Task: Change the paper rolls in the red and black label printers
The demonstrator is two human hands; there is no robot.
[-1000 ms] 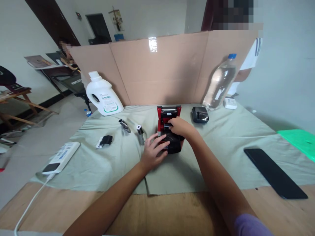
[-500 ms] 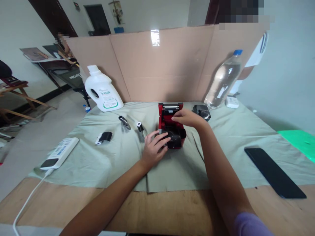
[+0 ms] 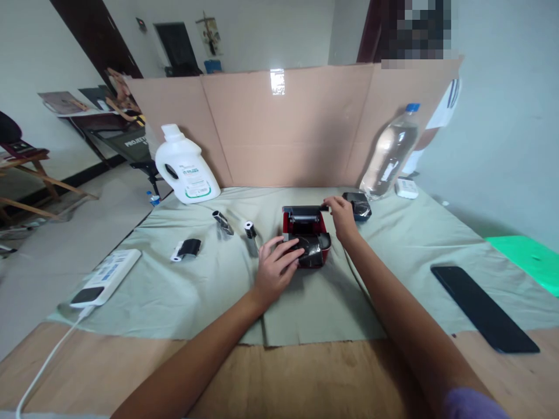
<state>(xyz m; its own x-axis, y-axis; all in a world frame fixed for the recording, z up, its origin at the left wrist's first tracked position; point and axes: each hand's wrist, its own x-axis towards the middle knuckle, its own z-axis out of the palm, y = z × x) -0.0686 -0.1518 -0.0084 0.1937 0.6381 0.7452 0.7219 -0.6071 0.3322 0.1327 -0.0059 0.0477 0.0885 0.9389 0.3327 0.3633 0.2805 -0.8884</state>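
Observation:
A small red and black receipt printer (image 3: pixel 325 256) lies on the cloth, its hinged black lid (image 3: pixel 301 209) tilted partway down over the red bay. My left hand (image 3: pixel 276 269) rests on the printer's black front part, fingers spread and flat. At the lid's right corner, my right hand (image 3: pixel 343 218) has thumb and fingers pinched together on the edge. Left of the printer are a dark paper roll (image 3: pixel 250 229) standing on end, a shiny black roll (image 3: pixel 223 222) leaning over, and a white-cored roll (image 3: pixel 187 249) on its side.
Behind the printer stand a cardboard screen (image 3: pixel 283 139), a white jug (image 3: pixel 187 169) and a water bottle (image 3: pixel 388 154). A black plastic-wrapped object (image 3: pixel 358 206) is beside my right hand. A phone (image 3: pixel 484 308) lies right, a corded white power strip (image 3: pixel 107 278) left. A person sits far left.
The printer's lid, upright before, has swung down towards me. My right hand has moved from inside the lid to its right corner. My left hand stays on the front part.

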